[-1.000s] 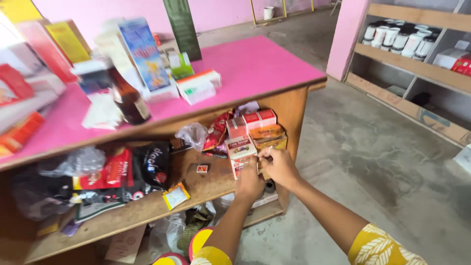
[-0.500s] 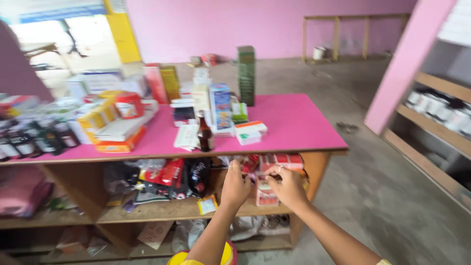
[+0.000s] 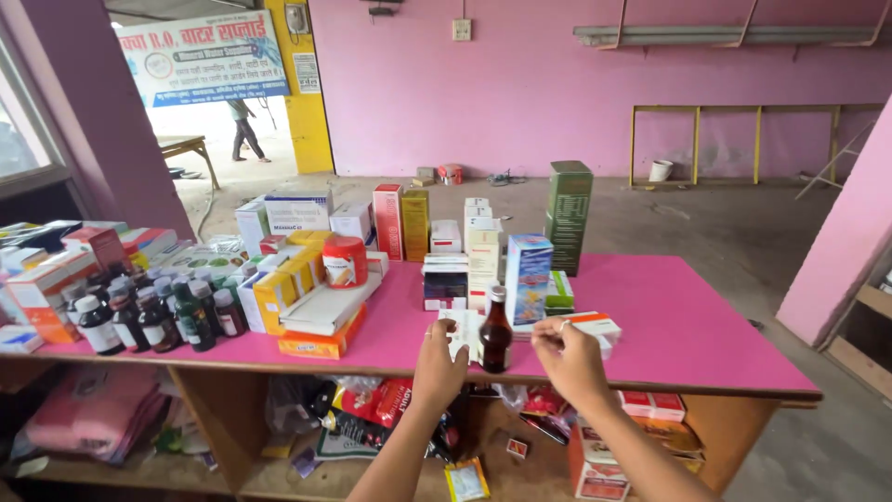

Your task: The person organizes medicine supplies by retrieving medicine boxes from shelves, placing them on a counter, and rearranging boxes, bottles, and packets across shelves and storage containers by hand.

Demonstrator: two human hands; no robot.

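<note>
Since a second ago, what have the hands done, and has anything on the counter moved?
Both hands came up from the small boxes on the lower shelf to the pink countertop. The left hand and right hand now flank the brown glass bottle at the front edge; whether either holds anything cannot be told. The bottle, the blue carton and the tall green box kept their places.

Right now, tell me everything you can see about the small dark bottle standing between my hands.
The small dark bottle is brown and glossy, likely glass, with a pale cap and a dark label. It stands upright near the front edge of the pink counter, before a blue-and-white carton. The left hand and right hand flank it; neither clearly touches it.
</note>
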